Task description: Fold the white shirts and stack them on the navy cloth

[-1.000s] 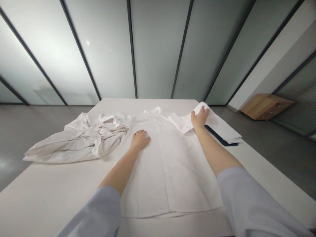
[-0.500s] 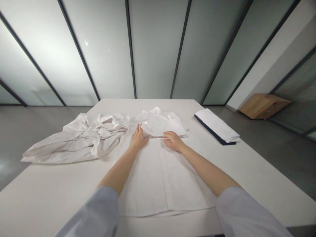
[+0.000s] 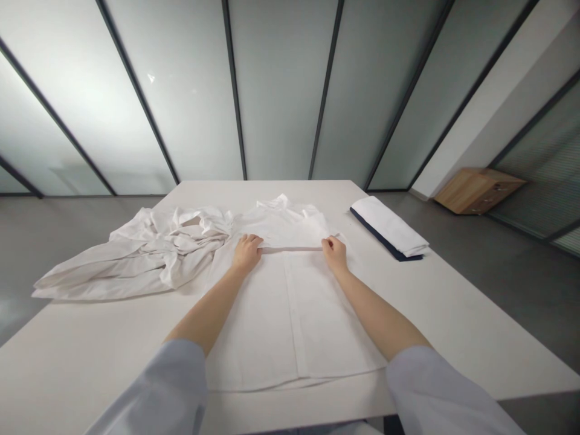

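A white shirt (image 3: 290,302) lies flat on the white table (image 3: 453,326), collar at the far end, with a sleeve folded across its upper part. My left hand (image 3: 246,252) is closed on the left end of that folded sleeve's near edge. My right hand (image 3: 335,252) pinches the right end of the same edge. Both forearms reach over the shirt's body.
A crumpled heap of white garments (image 3: 136,254) lies left of the shirt. A folded stack of white cloth over a dark piece (image 3: 389,229) sits at the table's right. Glass wall panels stand behind, and a wooden cabinet (image 3: 480,188) is on the floor at the right.
My right hand carried the sleeve from the right side across the shirt's chest, then slid to its right end. My left hand went from flat to gripping the fold's left end.
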The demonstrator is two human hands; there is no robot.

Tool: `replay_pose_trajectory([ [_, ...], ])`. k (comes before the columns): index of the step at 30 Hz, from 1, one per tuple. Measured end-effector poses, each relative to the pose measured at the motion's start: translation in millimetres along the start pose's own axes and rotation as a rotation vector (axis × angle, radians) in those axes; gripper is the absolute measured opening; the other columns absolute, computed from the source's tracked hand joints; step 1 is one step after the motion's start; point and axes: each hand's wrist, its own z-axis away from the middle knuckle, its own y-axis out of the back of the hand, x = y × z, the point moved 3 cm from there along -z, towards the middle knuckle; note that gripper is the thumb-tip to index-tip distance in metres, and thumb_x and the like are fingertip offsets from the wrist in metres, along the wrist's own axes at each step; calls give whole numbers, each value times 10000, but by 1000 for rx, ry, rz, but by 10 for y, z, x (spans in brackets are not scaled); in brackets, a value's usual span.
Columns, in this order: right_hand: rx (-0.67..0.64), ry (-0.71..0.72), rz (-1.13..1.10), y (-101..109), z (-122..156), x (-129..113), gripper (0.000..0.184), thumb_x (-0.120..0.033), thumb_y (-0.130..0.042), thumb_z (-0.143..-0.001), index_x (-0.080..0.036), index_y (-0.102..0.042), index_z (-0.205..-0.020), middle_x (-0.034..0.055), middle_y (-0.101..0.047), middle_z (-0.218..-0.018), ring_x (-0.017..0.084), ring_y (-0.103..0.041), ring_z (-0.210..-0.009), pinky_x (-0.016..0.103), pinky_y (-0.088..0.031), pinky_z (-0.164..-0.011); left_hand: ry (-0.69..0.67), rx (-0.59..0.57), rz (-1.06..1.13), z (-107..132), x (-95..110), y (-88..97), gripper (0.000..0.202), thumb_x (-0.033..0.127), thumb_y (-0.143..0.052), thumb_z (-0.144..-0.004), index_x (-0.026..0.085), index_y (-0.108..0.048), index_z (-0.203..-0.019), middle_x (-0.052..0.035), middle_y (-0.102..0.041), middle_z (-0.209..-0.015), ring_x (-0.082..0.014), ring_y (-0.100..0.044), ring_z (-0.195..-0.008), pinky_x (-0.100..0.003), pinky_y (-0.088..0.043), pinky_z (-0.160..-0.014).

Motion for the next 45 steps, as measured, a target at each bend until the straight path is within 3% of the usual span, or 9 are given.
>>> replay_pose_trajectory([
  [7,120,-158,-146,20,-65,153,289,-362,-453,-739,-255,-323,-503,-48,-347,-472,146,-364,-531,277,-288,-518,-10,58,-112,61,-134,522,272,243,-510,-823,234,-676,-1038,-95,-652,-1069,-295,-524,-1119,-438,-361,-1004],
  [16,96,-133,-107,-37,-67,220,253,-367,-445,-756,-251,-377,-542,-52,-379,-489,153,-389,-555,278,-305,-542,-96,-601,15,419,-184,995,269,482,-602,-741,270,-722,-854,-31,-709,-802,-232,-646,-855,-316,-453,-816],
  [19,84,-137,-106,-42,-70,229,258,-362,-445,-756,-251,-360,-538,-52,-371,-491,151,-389,-551,279,-301,-540,-73,-646,197,348,-199,989,454,628,-493,-793,269,-711,-968,-14,-717,-798,-203,-652,-811,-277,-466,-768],
  [23,80,-151,-105,-35,-66,210,264,-358,-457,-754,-250,-361,-533,-53,-360,-488,148,-377,-539,283,-289,-534,106,-387,79,201,-303,685,540,601,-398,-853,197,-639,-1118,-81,-699,-1080,-229,-649,-963,-307,-468,-836],
  [27,72,-130,-92,-23,-64,164,272,-375,-449,-746,-253,-358,-520,-50,-354,-478,153,-376,-545,286,-282,-536,188,-387,-86,204,-324,239,658,658,-530,-750,162,-596,-1177,-166,-647,-1191,-298,-616,-1088,-366,-473,-880],
  [30,67,-121,-93,-16,-64,145,279,-381,-456,-732,-255,-351,-507,-48,-347,-473,154,-370,-546,287,-275,-536,193,-454,-65,221,-315,125,540,556,-565,-768,163,-621,-1134,-165,-663,-1169,-296,-622,-1095,-355,-478,-884],
  [33,59,-123,-94,-19,-61,145,274,-377,-458,-737,-253,-357,-515,-49,-352,-480,151,-367,-545,288,-278,-544,142,-526,-5,245,-349,224,492,448,-593,-750,164,-627,-1150,-150,-632,-1252,-278,-586,-1169,-320,-449,-945],
  [39,46,-130,-99,-40,-61,151,274,-383,-456,-736,-244,-364,-519,-61,-339,-482,139,-357,-543,278,-266,-543,71,-812,169,515,-536,548,703,549,-672,-573,178,-626,-1169,-122,-611,-1296,-307,-564,-1180,-336,-433,-979],
  [45,42,-112,-97,-30,-61,116,294,-356,-465,-742,-238,-347,-499,-66,-321,-474,130,-348,-535,274,-245,-537,207,-909,688,813,-572,658,578,528,-679,-576,213,-663,-1061,-73,-690,-1154,-276,-630,-1058,-324,-504,-854],
])
